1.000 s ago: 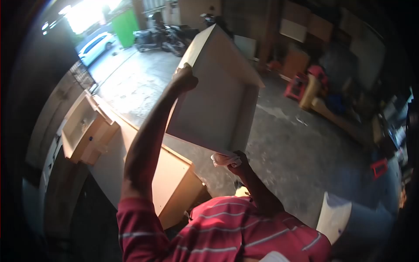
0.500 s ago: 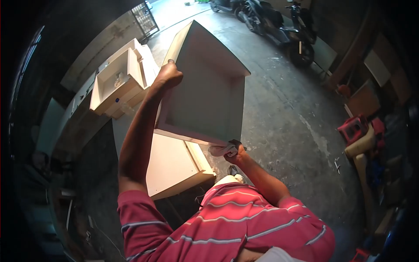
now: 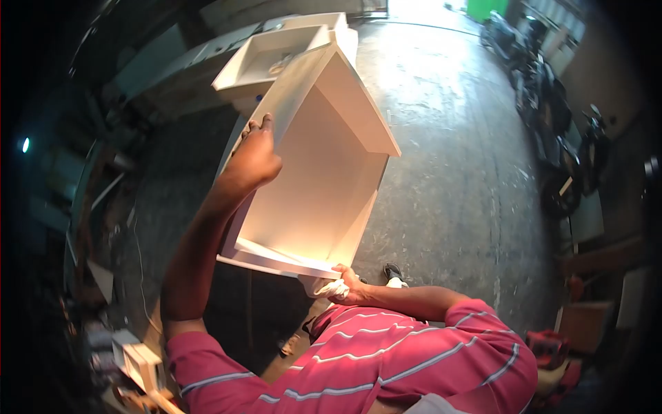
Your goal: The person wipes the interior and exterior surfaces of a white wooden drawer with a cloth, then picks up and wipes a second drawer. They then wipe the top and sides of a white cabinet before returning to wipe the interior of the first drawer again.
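Note:
A white open box like a drawer is held up in front of me, tilted, with its hollow inside facing me. On its left side wall my left hand grips the edge, fingers over the outer face. My right hand holds the near bottom edge, thumb on the rim, with a pale cloth bunched against the underside. The ends of its fingers are hidden behind the cloth and box.
A second white drawer rests on a long bench at the upper left. Parked motorcycles line the right side. A red case is at the lower right, wood pieces at the lower left.
The view has turned. The held box has tipped so that its inside is lit and faces me more, and my right hand with the cloth is lower. The white panel below it has left view.

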`<control>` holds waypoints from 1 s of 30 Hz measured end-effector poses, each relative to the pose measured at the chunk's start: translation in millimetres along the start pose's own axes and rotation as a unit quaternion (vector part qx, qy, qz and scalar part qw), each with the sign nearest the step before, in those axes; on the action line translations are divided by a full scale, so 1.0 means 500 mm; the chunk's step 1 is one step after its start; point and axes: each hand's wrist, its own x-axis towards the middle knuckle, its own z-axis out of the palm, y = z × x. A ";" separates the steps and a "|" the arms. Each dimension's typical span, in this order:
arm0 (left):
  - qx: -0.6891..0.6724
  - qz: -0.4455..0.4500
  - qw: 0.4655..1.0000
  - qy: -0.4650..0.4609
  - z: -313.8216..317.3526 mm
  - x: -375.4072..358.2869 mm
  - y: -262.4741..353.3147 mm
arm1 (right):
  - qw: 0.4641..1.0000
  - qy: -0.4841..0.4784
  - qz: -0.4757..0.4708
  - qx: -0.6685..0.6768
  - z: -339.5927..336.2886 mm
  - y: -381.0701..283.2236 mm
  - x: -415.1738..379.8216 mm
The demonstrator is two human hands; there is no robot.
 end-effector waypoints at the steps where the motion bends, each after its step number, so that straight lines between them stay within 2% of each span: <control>1: 0.026 -0.015 1.000 0.008 -0.006 -0.023 -0.006 | 0.999 0.007 0.028 -0.024 -0.005 0.009 0.010; 2: -0.012 -0.022 1.000 0.017 0.004 -0.037 -0.033 | 0.994 -0.057 0.097 0.002 -0.067 -0.004 0.048; 5: -0.020 -0.123 0.991 0.057 -0.016 -0.111 -0.045 | 0.980 -0.020 0.196 0.011 -0.038 0.003 0.035; 6: -0.027 -0.164 0.984 0.058 -0.019 -0.135 -0.057 | 0.981 0.038 0.188 -0.041 -0.006 0.009 0.025; 9: -0.039 -0.250 0.964 0.077 -0.027 -0.195 -0.076 | 0.967 0.051 0.237 -0.077 -0.002 0.009 0.049; 11: -0.024 -0.305 0.949 0.071 -0.026 -0.232 -0.098 | 0.959 0.119 0.225 -0.124 0.014 0.015 0.057; 13: -0.011 -0.308 0.945 0.113 -0.011 -0.268 -0.141 | 0.940 0.039 0.321 -0.107 -0.049 -0.002 0.110; 14: -0.009 -0.341 0.934 0.104 -0.017 -0.280 -0.147 | 0.937 0.048 0.317 -0.138 -0.054 0.001 0.123; 15: -0.007 -0.359 0.927 0.106 -0.015 -0.292 -0.158 | 0.927 0.004 0.359 -0.108 -0.033 -0.006 0.119; 17: 0.022 -0.403 0.909 0.103 -0.015 -0.311 -0.179 | 0.920 0.084 0.343 -0.172 0.013 -0.003 0.113; 20: -0.004 -0.467 0.879 0.090 -0.028 -0.331 -0.202 | 0.896 0.107 0.374 -0.216 0.035 -0.013 0.137; 21: -0.007 -0.480 0.873 0.089 -0.019 -0.338 -0.206 | 0.883 0.104 0.416 -0.192 0.025 -0.023 0.161; 23: 0.030 -0.535 0.841 0.068 -0.020 -0.347 -0.220 | 0.863 0.030 0.467 -0.189 0.014 -0.046 0.186; 24: 0.033 -0.546 0.834 0.069 -0.021 -0.353 -0.218 | 0.856 0.033 0.479 -0.191 -0.002 -0.052 0.205; 27: 0.030 -0.597 0.801 0.042 -0.019 -0.357 -0.239 | 0.831 0.077 0.510 -0.210 0.017 -0.059 0.240; 29: 0.064 -0.604 0.791 0.073 -0.001 -0.349 -0.265 | 0.836 0.173 0.466 -0.230 0.055 -0.080 0.251; 30: 0.064 -0.618 0.780 0.073 -0.006 -0.336 -0.257 | 0.834 0.144 0.480 -0.229 0.053 -0.098 0.265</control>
